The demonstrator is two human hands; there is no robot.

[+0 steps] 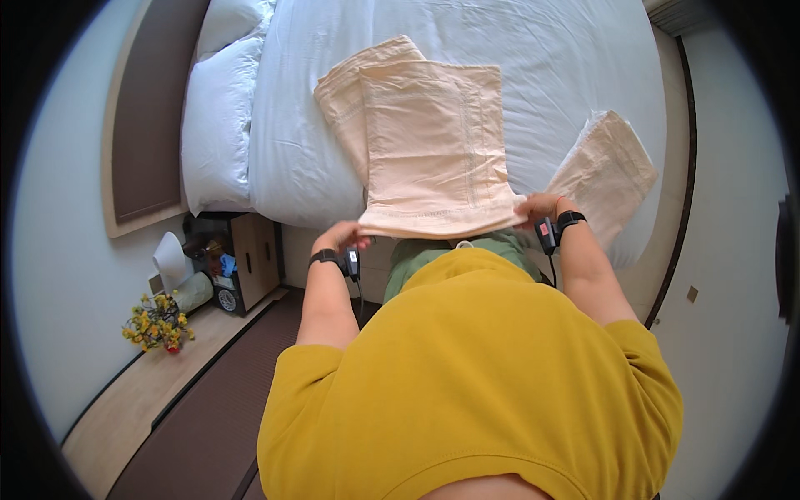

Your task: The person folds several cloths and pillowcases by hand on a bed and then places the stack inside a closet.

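A cream cloth (433, 142) with stitched border lines lies spread on the bed, its near edge folded into a band. At that edge's left corner is my left hand (343, 236), its fingers closed on the fabric. My right hand (537, 208) grips the right corner of the same edge. Partly under this cloth, to the far left, lies another cream cloth (340, 93). A separate folded cream cloth (612, 171) rests at the right near the bed's edge, just beyond my right wrist. Both wrists wear black bands with small cabled devices.
White bedding (558, 62) covers the bed, with white pillows (218, 125) at the left against a brown headboard (150, 108). A wooden nightstand (255, 258) stands at the lower left. Beside it are yellow flowers (158, 321) on a ledge. A white wall (733, 250) is on the right.
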